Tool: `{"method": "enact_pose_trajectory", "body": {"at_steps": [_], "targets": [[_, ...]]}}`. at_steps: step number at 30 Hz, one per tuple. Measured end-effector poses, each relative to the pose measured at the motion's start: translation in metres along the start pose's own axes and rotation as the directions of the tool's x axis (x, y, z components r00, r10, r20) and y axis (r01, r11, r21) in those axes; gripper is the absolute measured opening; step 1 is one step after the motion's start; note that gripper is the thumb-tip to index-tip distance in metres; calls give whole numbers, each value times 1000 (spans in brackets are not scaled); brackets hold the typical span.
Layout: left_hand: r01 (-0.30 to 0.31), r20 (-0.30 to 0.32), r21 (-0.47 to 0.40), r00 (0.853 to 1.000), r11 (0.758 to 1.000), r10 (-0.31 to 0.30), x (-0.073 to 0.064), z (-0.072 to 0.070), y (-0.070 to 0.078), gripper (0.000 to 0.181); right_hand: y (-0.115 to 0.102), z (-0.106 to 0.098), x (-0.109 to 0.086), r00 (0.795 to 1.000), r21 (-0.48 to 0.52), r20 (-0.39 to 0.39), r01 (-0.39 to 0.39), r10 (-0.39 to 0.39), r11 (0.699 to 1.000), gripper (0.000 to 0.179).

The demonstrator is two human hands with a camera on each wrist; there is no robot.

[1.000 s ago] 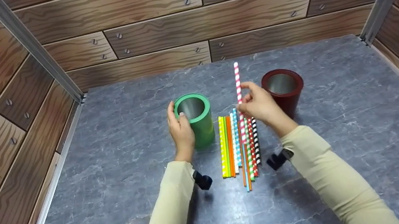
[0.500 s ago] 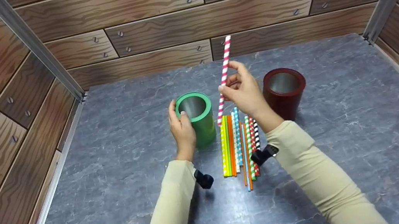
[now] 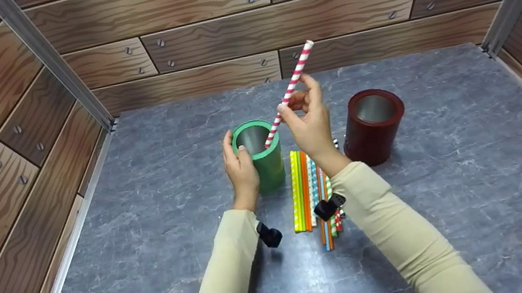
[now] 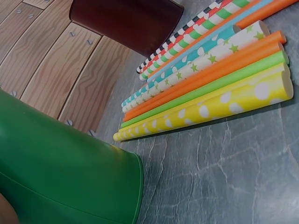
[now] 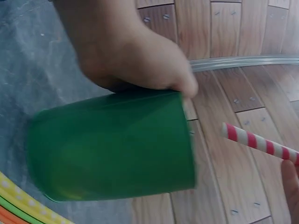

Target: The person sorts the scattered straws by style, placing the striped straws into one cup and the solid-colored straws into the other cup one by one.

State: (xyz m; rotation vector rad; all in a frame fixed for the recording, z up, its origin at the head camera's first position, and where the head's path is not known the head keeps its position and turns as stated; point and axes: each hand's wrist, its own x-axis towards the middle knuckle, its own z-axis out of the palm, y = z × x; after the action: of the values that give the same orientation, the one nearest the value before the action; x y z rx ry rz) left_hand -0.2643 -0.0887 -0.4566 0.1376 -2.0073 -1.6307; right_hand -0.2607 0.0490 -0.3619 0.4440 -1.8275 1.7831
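My left hand [image 3: 241, 176] grips a green cylindrical cup [image 3: 271, 174] from its left side, thumb over the rim. The cup stands upright with its mouth up. Between thumb and fingers, my right hand [image 3: 312, 129] pinches a paper straw [image 3: 298, 68] with pink and white stripes. The straw tilts, upper end to the right, and its lower end overlaps the cup's mouth in the head view. From the right wrist, that straw end [image 5: 233, 132] appears just above the rim, outside the green cup [image 5: 112, 149].
Several patterned and plain straws [image 3: 301, 197] lie side by side right of the green cup, partly under my right forearm. A dark red cup [image 3: 373, 138] stands to their right. Wood-patterned walls [image 3: 205, 37] enclose the grey marbled table [image 3: 140, 235].
My right hand has lifted the striped straw from above the other straws and carried it left to the green cup, tilting it. My left hand keeps its grip on the cup.
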Motion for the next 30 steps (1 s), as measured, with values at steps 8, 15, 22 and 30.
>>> {"method": "enact_pose_trajectory", "body": {"at_steps": [8, 15, 22, 30], "targets": [[-10, -11, -6, 1000, 1000, 10, 0, 0, 0, 48, 23, 13, -17, 998, 7, -27, 64, -63, 998, 55], [-40, -25, -30, 999, 999, 39, 0, 1, 0, 47, 39, 18, -27, 993, -32, -12, 115, -115, 993, 59], [-34, -34, -21, 999, 999, 33, 0, 1, -2, 47, 49, 23, -34, 995, -49, -10, 101, -101, 994, 58], [-41, -39, -12, 998, 999, 41, 0, 1, -3, 47, 56, 27, -40, 995, -77, -8, 97, -98, 992, 56]]}}
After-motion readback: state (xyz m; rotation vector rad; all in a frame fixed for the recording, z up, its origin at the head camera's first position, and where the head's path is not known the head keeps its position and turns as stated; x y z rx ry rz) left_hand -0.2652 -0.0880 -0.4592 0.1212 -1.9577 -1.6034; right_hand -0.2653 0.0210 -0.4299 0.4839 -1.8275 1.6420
